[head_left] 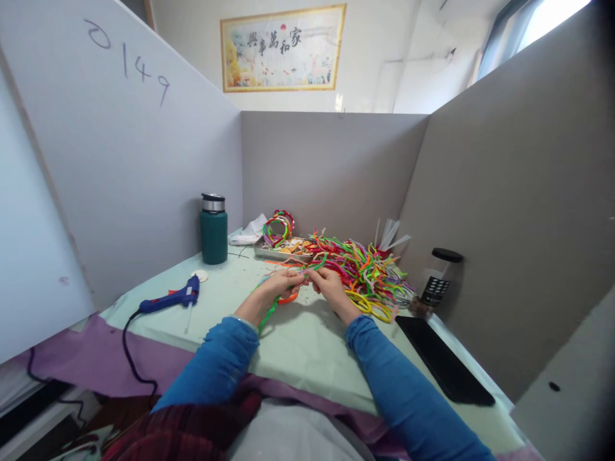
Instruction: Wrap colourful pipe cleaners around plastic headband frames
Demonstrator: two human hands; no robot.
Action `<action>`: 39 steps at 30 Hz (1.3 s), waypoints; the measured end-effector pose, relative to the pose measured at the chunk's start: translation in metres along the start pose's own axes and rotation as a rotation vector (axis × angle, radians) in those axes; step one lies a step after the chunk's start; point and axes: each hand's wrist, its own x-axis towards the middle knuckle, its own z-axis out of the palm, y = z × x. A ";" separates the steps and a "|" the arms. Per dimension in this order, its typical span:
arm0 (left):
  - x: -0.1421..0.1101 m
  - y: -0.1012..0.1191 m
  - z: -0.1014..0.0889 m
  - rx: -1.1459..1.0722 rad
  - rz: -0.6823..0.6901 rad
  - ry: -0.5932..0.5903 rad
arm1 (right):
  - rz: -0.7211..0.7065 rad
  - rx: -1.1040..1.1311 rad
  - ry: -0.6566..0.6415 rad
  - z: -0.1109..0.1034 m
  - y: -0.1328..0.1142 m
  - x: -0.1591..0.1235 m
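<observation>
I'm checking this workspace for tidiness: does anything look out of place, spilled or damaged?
The tangled heap of coloured strands looks untidy, sprawling right of the metal tray. The cord of the blue glue gun droops off the table. No spill or damage stands out.

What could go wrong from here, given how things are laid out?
The glue gun lies with its cord hanging over the edge of the table; a tug might drag it off.

The green strand at the left hand and right hand could snag on the tangled heap of strands close by.
</observation>
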 end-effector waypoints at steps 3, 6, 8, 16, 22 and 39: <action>0.000 -0.001 0.000 -0.080 -0.027 -0.063 | -0.016 -0.029 0.089 -0.003 0.004 0.002; 0.000 -0.001 0.001 -0.107 -0.064 -0.075 | -0.015 -0.025 0.142 -0.005 0.005 0.003; -0.001 0.001 0.001 -0.105 -0.080 -0.062 | -0.012 0.035 0.172 -0.005 0.005 0.003; 0.003 -0.003 -0.003 0.069 -0.102 0.145 | -0.154 -0.063 0.066 -0.009 -0.005 -0.003; -0.006 0.003 0.010 0.572 0.087 0.000 | -0.310 -0.351 0.146 0.001 -0.011 -0.002; 0.003 -0.001 0.010 0.606 0.108 0.160 | -0.028 -0.094 0.438 -0.001 -0.004 0.008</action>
